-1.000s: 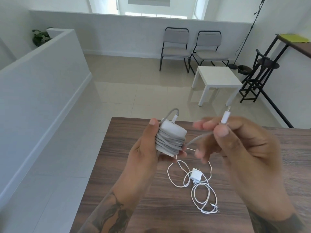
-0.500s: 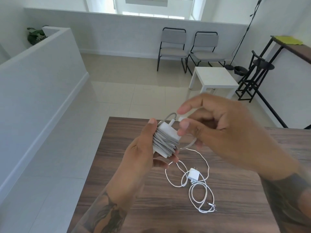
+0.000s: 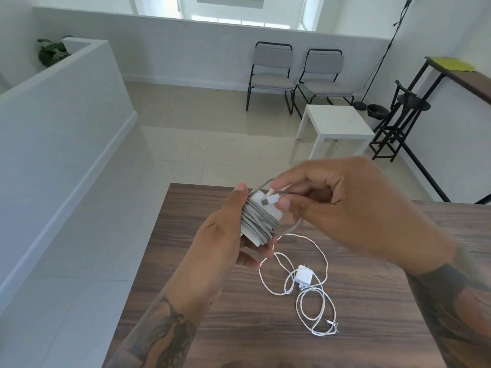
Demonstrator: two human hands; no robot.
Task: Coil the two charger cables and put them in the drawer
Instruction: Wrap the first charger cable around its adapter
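left hand (image 3: 225, 235) fingers grip the wrapped charger (image 3: 261, 219); right hand (image 3: 353, 205) fingers pinch its plug (image 3: 272, 201).

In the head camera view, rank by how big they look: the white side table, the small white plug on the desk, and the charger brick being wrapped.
1. white side table
2. charger brick, though it is nearer the camera
3. small white plug

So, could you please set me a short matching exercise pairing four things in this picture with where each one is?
Things:
1. grey-cabled charger
2. white charger
3. cable plug
4. yellow cloth

Places:
A. lying loose on the wooden table
B. pinched by the right hand
C. on the far dark counter
D. gripped by the left hand

Pairs: 1-D, 2-A, 3-B, 4-C
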